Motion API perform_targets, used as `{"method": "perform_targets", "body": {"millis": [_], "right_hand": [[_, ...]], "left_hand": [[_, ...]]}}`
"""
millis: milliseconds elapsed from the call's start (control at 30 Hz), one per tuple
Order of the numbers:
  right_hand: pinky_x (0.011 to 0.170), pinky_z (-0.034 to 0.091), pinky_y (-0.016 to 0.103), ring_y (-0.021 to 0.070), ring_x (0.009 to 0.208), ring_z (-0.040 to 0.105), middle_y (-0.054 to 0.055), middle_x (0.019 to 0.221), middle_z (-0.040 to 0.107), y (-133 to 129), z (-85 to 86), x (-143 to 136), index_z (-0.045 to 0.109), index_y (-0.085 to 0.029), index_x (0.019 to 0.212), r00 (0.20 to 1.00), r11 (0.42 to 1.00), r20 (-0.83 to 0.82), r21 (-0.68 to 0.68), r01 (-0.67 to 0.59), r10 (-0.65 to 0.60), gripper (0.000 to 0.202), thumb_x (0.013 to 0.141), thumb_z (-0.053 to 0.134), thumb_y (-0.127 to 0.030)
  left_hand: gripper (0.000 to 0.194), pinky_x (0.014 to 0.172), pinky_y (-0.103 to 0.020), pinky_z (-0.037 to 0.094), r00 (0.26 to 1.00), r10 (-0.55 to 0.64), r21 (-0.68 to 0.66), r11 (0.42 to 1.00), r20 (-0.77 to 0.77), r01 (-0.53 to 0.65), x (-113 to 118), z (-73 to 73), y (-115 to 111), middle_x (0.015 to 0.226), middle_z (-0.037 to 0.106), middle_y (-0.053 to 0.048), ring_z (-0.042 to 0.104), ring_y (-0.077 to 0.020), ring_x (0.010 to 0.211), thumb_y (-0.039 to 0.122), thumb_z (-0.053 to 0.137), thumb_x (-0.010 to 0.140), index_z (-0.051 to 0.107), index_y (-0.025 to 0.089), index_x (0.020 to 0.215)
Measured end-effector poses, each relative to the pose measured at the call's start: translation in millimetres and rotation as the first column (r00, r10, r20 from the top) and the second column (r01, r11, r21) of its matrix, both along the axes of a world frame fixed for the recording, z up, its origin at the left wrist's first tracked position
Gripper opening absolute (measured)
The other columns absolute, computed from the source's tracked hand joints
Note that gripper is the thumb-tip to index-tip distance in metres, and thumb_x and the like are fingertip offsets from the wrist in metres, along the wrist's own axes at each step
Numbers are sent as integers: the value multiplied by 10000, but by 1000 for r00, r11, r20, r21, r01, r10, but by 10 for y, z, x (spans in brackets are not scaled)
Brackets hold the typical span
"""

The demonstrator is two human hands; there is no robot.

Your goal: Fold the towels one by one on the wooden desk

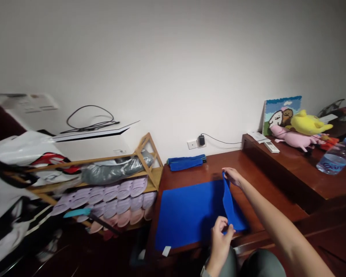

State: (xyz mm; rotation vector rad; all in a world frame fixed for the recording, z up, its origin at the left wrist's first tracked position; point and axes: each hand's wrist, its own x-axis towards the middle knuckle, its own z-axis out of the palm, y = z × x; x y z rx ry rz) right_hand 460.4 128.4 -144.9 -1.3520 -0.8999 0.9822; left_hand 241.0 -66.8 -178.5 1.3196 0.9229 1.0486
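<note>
A blue cloth (187, 211) lies flat over the dark red wooden table, with a white tag (166, 251) at its near left corner. Its right part is raised in a fold between my hands. Near the table's front edge, my left hand (221, 234) pinches the fold's near end between thumb and fingers. Farther back, my right hand (232, 177) grips the far end of that fold. Against the wall lies a second blue cloth (187, 162), folded into a narrow strip with dark ends.
Left of the table stands a wooden rack (152, 177) with several lilac and pink slippers (127, 190) and a white box (95, 146) on top. The raised ledge at right holds a water bottle (336, 157), plush toys (294, 136), a remote (271, 147) and a picture (282, 111).
</note>
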Motion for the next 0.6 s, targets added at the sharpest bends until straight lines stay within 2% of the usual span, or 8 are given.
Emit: {"method": "perform_targets", "body": {"millis": [100, 167, 300, 367, 433, 533, 600], "right_hand": [[574, 530, 243, 126, 534, 575, -11, 583, 593, 254, 163, -612, 716, -175, 871, 984, 993, 133, -29, -116, 119, 171, 876, 581, -281], [626, 549, 255, 139, 593, 622, 11, 639, 645, 458, 243, -1084, 745, -167, 921, 947, 978, 243, -48, -204, 209, 252, 911, 517, -271], [806, 564, 290, 187, 832, 711, 49, 857, 763, 839, 291, -2118, 791, -202, 975, 795, 923, 480, -96, -373, 371, 280, 933, 522, -269], [915, 536, 297, 206, 977, 713, 44, 979, 786, 954, 222, -2603, 802, -237, 988, 682, 884, 587, -138, -446, 436, 239, 914, 576, -245], [986, 500, 313, 224, 1076, 692, 45, 1079, 780, 996, 77, -3003, 805, -254, 992, 556, 847, 674, -206, -491, 486, 218, 891, 617, -211], [1017, 471, 372, 267, 1167, 644, 89, 1228, 720, 953, -239, -3379, 792, -241, 1028, 396, 819, 759, -306, -485, 517, 208, 910, 623, -214], [1025, 456, 401, 288, 1221, 598, 119, 1323, 655, 903, -452, -3488, 766, -231, 1113, 328, 822, 796, -335, -461, 509, 239, 955, 586, -243]], "left_hand": [[489, 709, -290, 581, 993, 114, -3, 993, 13, -114, -523, 46, 14, 678, 612, 21, 675, -180, 691, 694, 738, 802, 606, 225, 846], [492, 726, -311, 595, 973, 230, -6, 973, -14, -230, -907, 63, 17, 696, 649, 4, 713, -208, 716, 711, 720, 805, 620, 232, 861], [493, 776, -357, 605, 852, 496, 16, 865, -168, -501, -1718, -42, 74, 866, 754, -73, 764, -274, 829, 721, 681, 799, 656, 249, 939], [438, 821, -394, 593, 736, 593, 85, 794, -327, -602, -2082, -176, 145, 950, 770, -100, 757, -306, 923, 672, 630, 825, 671, 257, 962], [325, 864, -447, 560, 576, 612, 198, 759, -542, -620, -2366, -354, 219, 950, 763, -101, 730, -330, 977, 556, 554, 869, 685, 264, 929], [240, 853, -491, 512, 314, 529, 311, 783, -789, -539, -2597, -664, 274, 944, 739, -101, 692, -350, 969, 411, 513, 890, 698, 262, 860], [256, 827, -481, 499, 195, 517, 363, 779, -834, -511, -2641, -868, 267, 1036, 736, -121, 678, -356, 993, 382, 511, 917, 725, 245, 952]]}}
